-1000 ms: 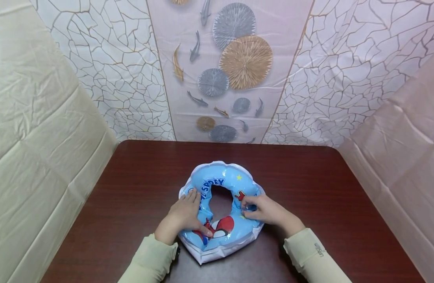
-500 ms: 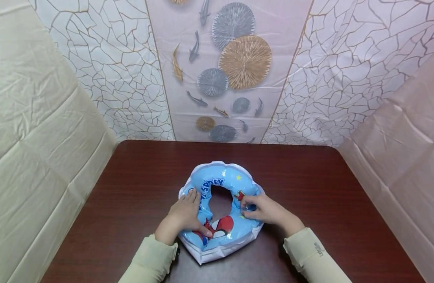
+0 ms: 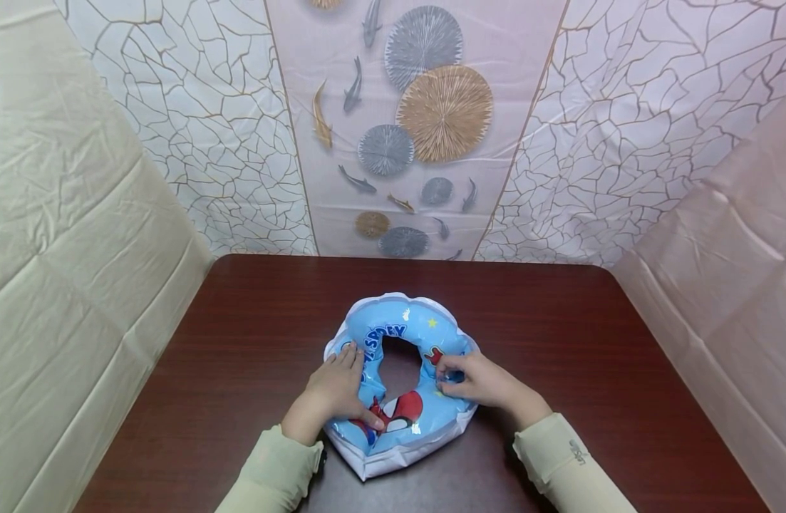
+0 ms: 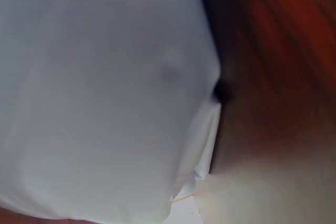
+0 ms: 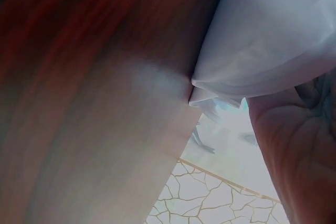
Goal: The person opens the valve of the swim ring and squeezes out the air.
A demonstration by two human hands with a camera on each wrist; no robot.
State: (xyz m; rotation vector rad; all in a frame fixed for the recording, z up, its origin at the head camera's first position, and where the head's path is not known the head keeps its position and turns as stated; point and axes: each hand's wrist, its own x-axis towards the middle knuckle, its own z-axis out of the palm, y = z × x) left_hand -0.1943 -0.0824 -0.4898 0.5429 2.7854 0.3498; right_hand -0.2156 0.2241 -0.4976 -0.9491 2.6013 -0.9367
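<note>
A light blue inflatable swim ring (image 3: 440, 420) with a white underside and cartoon print lies on the table, its near end drawn to a point. My left hand (image 3: 331, 388) rests flat on its left side, fingers straight and thumb spread over the red figure. On the right side, my right hand (image 3: 479, 381) curls its thumb and fingers round a small blue part of the ring, mostly hidden by the fingers. The left wrist view is filled by the ring's white side (image 4: 115, 103). In the right wrist view the palm (image 5: 294, 140) shows beside the white underside (image 5: 262, 40).
The dark red-brown table (image 3: 258, 306) extends around the ring on all sides. Beyond its far edge hangs a patterned cloth (image 3: 341, 214). Plain beige cloths stand at the left (image 3: 78, 249) and right (image 3: 739, 249).
</note>
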